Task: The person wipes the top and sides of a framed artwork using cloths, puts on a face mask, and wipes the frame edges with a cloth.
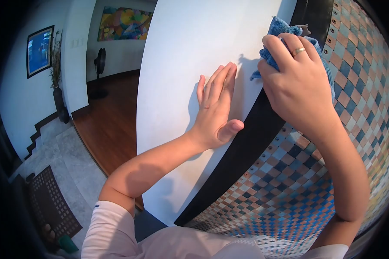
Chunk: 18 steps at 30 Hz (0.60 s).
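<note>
In the head view, my right hand (pixel 296 80) grips a crumpled blue cloth (pixel 272 54) and presses it to the dark frame strip (pixel 250 129), high up near where it meets the white wall (pixel 181 56). A ring sits on one of its fingers. Parts of the cloth stick out above and beside the fingers; the rest is hidden under the palm. My left hand (pixel 216 103) lies against the white wall, left of the strip, with fingers stretched upward and thumb out. It holds nothing.
Right of the strip is a woven panel (pixel 354 82) of coloured squares. At left, a wooden floor (pixel 103 129) meets grey tiles (pixel 69 149) with a perforated dark mat (pixel 54 200). A black fan (pixel 100 62), a tall vase (pixel 60 103) and a colourful painting (pixel 124 25) stand farther back.
</note>
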### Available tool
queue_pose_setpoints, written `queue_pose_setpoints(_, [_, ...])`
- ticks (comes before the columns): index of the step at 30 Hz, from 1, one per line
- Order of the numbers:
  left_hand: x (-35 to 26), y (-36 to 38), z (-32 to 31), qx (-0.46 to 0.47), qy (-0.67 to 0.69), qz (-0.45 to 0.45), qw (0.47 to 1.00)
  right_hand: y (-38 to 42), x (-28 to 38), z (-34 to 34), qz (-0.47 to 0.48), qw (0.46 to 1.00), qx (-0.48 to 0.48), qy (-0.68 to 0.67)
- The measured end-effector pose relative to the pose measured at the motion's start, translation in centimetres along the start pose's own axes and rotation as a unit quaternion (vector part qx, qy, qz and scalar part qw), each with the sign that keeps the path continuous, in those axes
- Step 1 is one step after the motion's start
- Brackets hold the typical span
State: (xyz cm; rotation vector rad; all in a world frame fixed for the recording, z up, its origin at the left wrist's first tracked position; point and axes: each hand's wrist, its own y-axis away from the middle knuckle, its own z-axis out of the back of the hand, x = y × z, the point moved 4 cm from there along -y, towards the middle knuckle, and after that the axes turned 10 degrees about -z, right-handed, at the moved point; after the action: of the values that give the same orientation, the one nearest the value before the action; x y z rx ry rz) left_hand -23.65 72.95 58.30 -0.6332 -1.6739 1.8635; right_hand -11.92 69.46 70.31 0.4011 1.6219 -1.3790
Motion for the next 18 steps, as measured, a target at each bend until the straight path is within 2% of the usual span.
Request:
queue_pose_setpoints(4, [0.1,0.6,0.0,0.017,0.015,0.005,1.000,0.6,2.2,-0.5,0.002,0.999,0.032,0.013])
queue_pose_setpoints(9, [1.1,1.6,0.3,0.027,0.052,-0.002,0.998,3.4,7.0,-0.7,0.048,0.986,0.157,-0.025])
queue_pose_setpoints(11, [0.3,1.2,0.9,0.008,0.085,-0.009,0.996,5.5,9.1,-1.0,0.043,0.985,0.147,-0.077])
queue_pose_setpoints(14, [-0.4,1.9,0.9,0.006,0.113,-0.029,0.993,8.2,11.5,-0.7,-0.006,0.981,0.141,-0.133])
queue_pose_setpoints(18, [-1.2,5.0,-0.1,0.096,0.172,0.007,0.980,11.4,14.7,-0.5,-0.108,0.968,0.130,-0.184])
